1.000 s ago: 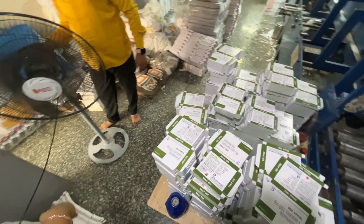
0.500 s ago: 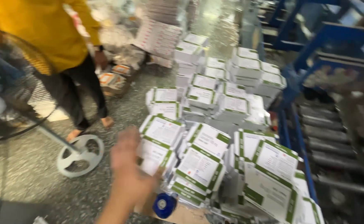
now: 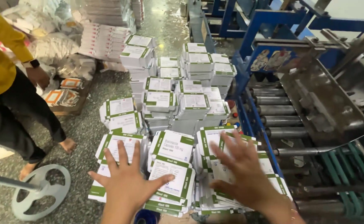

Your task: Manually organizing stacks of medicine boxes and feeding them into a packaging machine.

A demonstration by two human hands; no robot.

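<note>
Stacks of flat white-and-green cartons (image 3: 171, 166) cover the floor (image 3: 82, 128) beneath both hands, beside a blue roller machine (image 3: 314, 108). Each stack looks fairly heavy together, its thin card sheets slippery and apt to slide apart, so a stack is best gripped at its two opposite edges. Left hand (image 3: 128, 182) hovers palm-down, fingers (image 3: 122, 151) spread, thumb touching the top sheet; right hand (image 3: 244, 174), blurred, reaches forward likewise splayed. Neither holds anything.

Both the left hand (image 3: 126, 182) and the right hand (image 3: 244, 172) are bare (no gloves, rings or sleeves in view).
</note>
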